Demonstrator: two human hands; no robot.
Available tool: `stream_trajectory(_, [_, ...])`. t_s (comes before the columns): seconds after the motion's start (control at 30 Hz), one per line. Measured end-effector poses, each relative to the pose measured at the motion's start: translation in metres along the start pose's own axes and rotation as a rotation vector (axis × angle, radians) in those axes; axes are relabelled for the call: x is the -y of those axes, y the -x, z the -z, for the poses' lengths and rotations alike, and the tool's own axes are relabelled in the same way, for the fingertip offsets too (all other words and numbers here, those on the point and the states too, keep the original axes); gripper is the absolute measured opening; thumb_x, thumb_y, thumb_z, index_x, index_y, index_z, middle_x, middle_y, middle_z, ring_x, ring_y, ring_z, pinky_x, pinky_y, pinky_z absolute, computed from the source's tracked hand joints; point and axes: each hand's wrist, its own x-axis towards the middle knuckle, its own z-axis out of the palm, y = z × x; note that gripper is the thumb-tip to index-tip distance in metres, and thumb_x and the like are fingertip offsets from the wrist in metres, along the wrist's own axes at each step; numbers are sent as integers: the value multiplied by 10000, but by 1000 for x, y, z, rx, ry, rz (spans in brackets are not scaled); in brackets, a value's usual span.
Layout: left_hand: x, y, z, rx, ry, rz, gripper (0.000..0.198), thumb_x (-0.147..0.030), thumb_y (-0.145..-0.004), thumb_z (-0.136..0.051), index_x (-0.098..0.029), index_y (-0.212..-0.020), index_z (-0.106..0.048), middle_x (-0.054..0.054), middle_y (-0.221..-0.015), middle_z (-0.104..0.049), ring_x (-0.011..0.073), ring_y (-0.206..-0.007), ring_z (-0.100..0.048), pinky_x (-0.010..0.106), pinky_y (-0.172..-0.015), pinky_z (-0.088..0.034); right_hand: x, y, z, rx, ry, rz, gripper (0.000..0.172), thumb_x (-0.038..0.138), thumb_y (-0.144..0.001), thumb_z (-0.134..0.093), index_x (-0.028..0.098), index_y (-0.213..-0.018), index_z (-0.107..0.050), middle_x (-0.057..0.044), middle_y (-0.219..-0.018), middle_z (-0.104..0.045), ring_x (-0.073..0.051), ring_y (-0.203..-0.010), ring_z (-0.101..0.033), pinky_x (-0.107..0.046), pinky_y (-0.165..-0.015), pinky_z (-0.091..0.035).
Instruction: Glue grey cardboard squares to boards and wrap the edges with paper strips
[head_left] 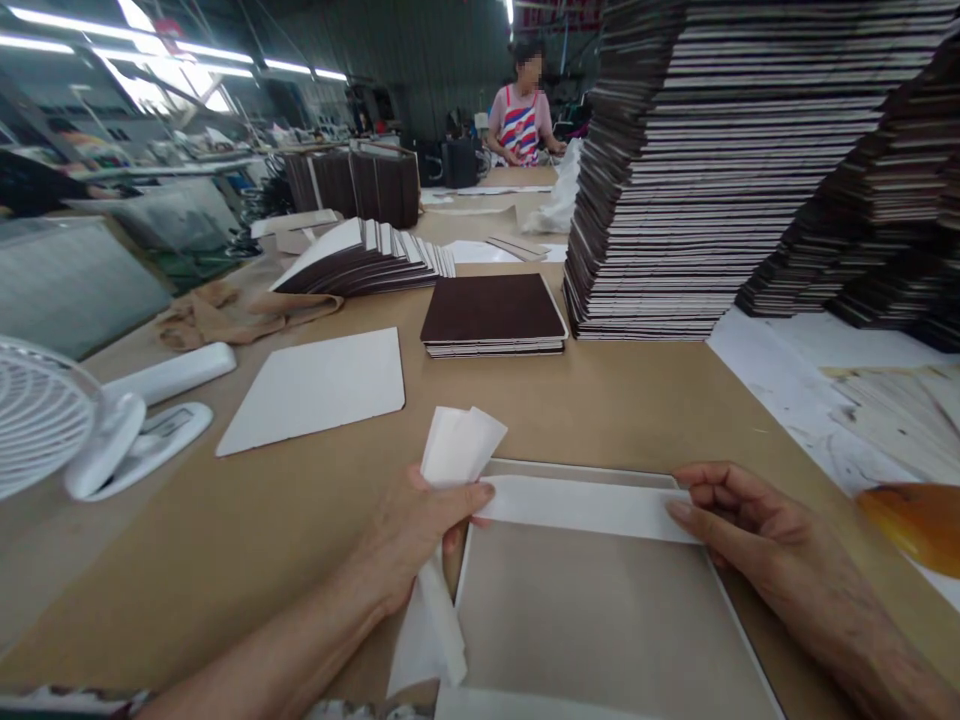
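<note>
A grey-beige panel [585,610] with pale edges lies on the brown table in front of me. Across its far end runs a white strip [585,508]. My left hand [420,525] pinches the strip's left end and also holds a bundle of white paper [459,445], part of which hangs down beside the panel's left edge. At the strip's right end, my right hand [750,525] has thumb and fingers closed on it, near the panel's far right corner. Another white band shows along the panel's near edge, cut off by the frame.
A dark brown stack [495,310] sits beyond the panel, with a white sheet [322,385] to its left. A tall pile of boards [735,180] rises at the right. A white fan [45,420] stands left, an amber object [915,525] right. A person [521,110] stands far back.
</note>
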Motion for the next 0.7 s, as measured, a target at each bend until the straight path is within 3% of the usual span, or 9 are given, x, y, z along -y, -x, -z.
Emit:
stream_trajectory(0.33, [3,-11,-3,-14,-142,43,286,-394,-747,-627,-138,-871,-615,-36,-496,-569,54,-350,-328,177,-351,-216,-13,-8,-4,-77,158,61,427,485,-684,-680,223,-1010,-591,-13,-741,-635,-177,-667,-603,-258,-565,-467])
stream_trajectory(0.57, [0,-14,-8,-144,-425,16,232,-401,-731,-609,-172,-701,-625,-46,-432,-525,93,-374,-420,205,-382,-262,-16,-10,-6,-98,222,86,414,474,-694,-664,230,-1018,-582,-1,-707,-619,-165,-630,-595,-245,-535,-467])
stream_trajectory(0.7, [-5,-15,-9,-191,-494,-15,206,-389,-726,-607,-184,-716,-626,-45,-459,-557,128,-423,-506,227,-424,-335,-18,-12,-7,-100,266,90,411,478,-715,-642,233,-1037,-570,7,-699,-610,-158,-600,-587,-245,-518,-456])
